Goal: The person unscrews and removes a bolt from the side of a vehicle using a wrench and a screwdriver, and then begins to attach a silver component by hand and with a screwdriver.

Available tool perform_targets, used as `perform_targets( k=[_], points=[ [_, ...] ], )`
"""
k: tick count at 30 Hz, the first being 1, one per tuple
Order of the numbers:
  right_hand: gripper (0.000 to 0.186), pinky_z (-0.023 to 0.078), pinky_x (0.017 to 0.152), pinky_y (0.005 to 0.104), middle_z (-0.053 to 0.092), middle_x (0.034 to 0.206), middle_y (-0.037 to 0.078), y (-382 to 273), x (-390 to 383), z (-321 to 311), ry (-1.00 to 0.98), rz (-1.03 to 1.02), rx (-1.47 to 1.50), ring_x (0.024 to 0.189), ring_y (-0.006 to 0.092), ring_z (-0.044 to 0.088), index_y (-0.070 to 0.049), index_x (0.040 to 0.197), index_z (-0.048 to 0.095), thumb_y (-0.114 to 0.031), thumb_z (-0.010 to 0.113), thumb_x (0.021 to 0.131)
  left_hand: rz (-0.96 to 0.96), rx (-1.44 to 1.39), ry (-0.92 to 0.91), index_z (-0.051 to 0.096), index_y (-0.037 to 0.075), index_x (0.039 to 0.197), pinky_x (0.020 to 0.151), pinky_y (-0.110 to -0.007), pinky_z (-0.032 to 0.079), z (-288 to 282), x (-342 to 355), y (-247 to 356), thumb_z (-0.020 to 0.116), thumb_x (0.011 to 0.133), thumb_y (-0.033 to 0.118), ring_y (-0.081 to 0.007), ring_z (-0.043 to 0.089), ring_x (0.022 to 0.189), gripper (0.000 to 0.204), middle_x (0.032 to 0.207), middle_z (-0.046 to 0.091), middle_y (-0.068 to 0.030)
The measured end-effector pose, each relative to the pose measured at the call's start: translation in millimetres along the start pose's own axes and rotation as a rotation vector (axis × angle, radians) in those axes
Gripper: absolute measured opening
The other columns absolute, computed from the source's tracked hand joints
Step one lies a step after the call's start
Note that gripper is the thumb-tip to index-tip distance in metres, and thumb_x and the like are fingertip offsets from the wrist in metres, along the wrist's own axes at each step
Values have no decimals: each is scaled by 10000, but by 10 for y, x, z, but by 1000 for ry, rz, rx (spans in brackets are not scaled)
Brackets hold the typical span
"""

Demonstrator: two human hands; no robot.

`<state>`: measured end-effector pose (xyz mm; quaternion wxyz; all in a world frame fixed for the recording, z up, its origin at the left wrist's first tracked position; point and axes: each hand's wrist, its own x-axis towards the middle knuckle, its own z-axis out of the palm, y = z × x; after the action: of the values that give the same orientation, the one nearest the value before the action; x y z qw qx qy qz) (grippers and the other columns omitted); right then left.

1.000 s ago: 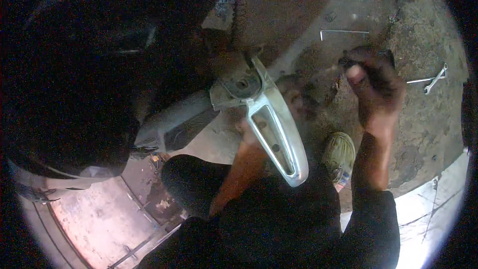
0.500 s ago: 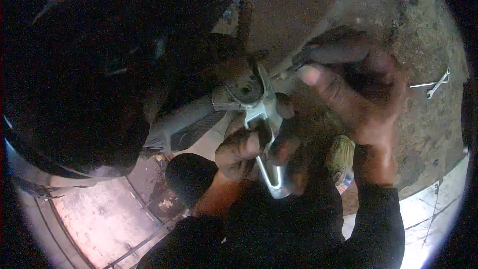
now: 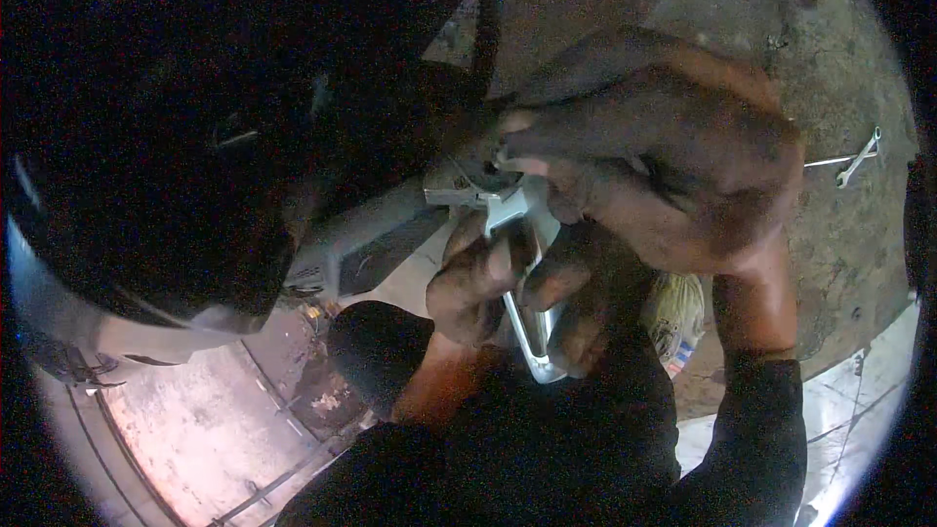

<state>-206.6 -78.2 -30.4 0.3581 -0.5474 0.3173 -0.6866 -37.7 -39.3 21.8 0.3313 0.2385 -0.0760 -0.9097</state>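
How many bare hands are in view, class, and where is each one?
2. The bare left hand grips the silver, looped metal handle; the bare right hand is by that handle's upper end. The deep shadow could hide others.

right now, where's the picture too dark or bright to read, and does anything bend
All head view: grainy black upper left; white glare on pale floor, lower right; right hand slightly soft; wrench clear; lines bend near the rim, lower left.
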Motion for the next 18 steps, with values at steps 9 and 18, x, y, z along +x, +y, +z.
perform_targets(
  k=[9,18],
  points=[
    [142,544,647,297,696,803,79,-93,115,-78,-129,-126,-210,760,204,686,-51,832,718,-70,759,697,55,-171,32,403,121,1240,420,-372,486,119,-16,-122,482,943,295,-233,559,542,352,794,491,-16],
    [162,477,599,299,666,795,74,-299,175,-142,-236,-228,-353,701,157,622,-10,819,666,-94,767,726,136,-164,156,493,103,1170,327,-241,387,229,48,-145,488,915,250,-115,468,466,295,739,490,6]
  ],
)
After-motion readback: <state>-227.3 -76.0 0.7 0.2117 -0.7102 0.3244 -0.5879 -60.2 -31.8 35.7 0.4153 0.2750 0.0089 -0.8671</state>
